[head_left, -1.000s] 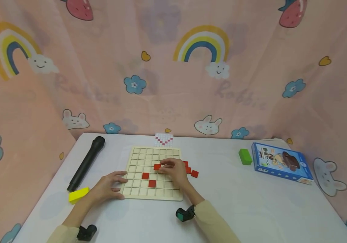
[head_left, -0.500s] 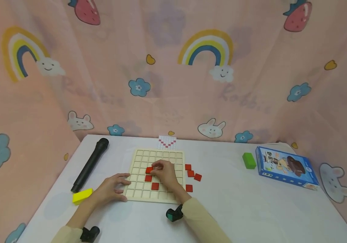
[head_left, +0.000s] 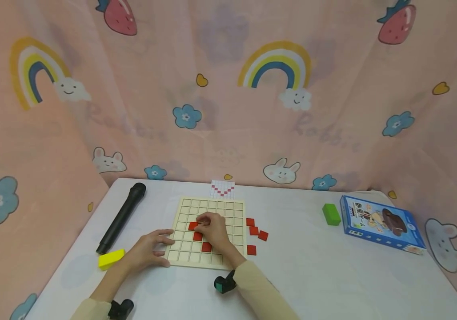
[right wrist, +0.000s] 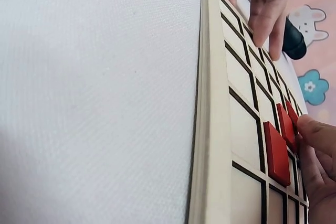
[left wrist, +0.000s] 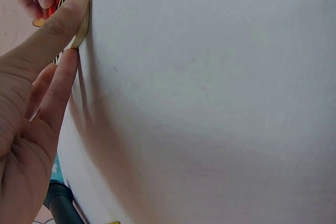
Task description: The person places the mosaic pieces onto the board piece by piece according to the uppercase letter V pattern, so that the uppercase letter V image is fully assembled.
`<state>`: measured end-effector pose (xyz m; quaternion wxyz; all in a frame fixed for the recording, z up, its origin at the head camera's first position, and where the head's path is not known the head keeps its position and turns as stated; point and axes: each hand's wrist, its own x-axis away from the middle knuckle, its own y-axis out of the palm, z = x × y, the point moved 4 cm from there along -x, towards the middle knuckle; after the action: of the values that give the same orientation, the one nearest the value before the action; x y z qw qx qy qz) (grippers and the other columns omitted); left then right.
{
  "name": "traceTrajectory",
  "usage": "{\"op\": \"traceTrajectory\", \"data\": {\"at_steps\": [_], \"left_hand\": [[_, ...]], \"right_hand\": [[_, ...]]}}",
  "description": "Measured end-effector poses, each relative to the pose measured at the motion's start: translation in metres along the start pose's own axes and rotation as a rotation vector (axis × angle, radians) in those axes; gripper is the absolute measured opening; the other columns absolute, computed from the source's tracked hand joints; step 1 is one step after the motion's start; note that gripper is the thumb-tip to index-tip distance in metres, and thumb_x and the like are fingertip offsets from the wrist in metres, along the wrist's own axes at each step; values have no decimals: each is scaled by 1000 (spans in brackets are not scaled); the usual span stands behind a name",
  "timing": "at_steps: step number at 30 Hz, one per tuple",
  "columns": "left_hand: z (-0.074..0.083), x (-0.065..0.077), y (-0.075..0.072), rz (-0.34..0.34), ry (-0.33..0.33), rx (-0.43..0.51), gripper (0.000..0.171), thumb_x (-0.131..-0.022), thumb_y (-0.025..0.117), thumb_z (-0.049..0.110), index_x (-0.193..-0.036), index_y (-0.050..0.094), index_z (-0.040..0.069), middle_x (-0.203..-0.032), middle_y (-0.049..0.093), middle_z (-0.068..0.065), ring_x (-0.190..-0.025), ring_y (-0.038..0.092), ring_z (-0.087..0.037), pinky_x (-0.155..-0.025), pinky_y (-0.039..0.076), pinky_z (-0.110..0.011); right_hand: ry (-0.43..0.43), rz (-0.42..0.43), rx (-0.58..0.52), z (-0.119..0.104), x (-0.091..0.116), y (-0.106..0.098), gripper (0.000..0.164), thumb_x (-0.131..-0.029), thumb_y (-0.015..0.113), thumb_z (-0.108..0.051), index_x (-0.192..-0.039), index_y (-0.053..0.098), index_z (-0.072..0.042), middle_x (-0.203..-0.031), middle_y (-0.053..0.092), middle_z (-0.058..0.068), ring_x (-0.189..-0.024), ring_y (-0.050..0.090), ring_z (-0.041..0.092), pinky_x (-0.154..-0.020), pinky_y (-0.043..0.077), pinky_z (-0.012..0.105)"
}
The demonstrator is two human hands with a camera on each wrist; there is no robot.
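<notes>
A cream grid board point(head_left: 234, 240) with raised cell lines lies on the white table. My left hand point(head_left: 150, 250) rests at its left edge, fingers spread and fairly straight, thumb at the near left corner. Over the middle of the board, my right hand point(head_left: 215, 229) pinches a small square red tile point(head_left: 192, 226) between thumb and fingers. Two other red tiles sit in cells just nearer, one red tile point(head_left: 198, 236) close below the pinched one and another red tile point(head_left: 206, 247) diagonally beyond it. The right wrist view shows the right fingertips point(right wrist: 310, 124) at the farthest red tile.
Several loose red tiles point(head_left: 254, 230) lie right of the board. A card point(head_left: 222, 189) with a red V pattern stands behind it. On the left are a black stick point(head_left: 122, 218) and a yellow block point(head_left: 111, 259); on the right, a green block point(head_left: 331, 214) and blue box point(head_left: 382, 224).
My right hand has moved left over the board with the red tile, to a spot above the other placed tiles. The left hand stays at the board's edge. The head view has shifted slightly.
</notes>
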<state>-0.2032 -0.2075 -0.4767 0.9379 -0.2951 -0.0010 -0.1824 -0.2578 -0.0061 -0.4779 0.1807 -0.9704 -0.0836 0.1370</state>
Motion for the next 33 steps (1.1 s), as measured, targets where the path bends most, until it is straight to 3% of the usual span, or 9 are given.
{"op": "traceTrajectory", "data": {"at_steps": [18,25,33], "left_hand": [[6,-4,7,2,2,-34,55,-61,88,7,-113,68,0,-144,43,-16,-130,40,-42,-80,58,-22],[1,-4,7,15,2,-56,56,-60,88,9,-112,69,1,-143,44,-15,-129,41,-41,-79,58,-22],[0,-1,1,12,12,-27,58,-59,88,7,-113,67,-2,-143,42,-18,-128,42,-43,-79,58,-22]], "right_hand": [[36,-53,-56,-1,5,-13,19,-81,73,3,-98,68,8,-93,70,18,-83,70,26,-73,59,21],[55,-49,-78,1,15,-47,23,-83,72,-2,-104,68,6,-101,69,19,-88,67,27,-78,59,25],[114,75,-74,9,35,-99,25,-81,74,-3,-106,69,-1,-105,69,16,-93,66,26,-82,58,27]]}}
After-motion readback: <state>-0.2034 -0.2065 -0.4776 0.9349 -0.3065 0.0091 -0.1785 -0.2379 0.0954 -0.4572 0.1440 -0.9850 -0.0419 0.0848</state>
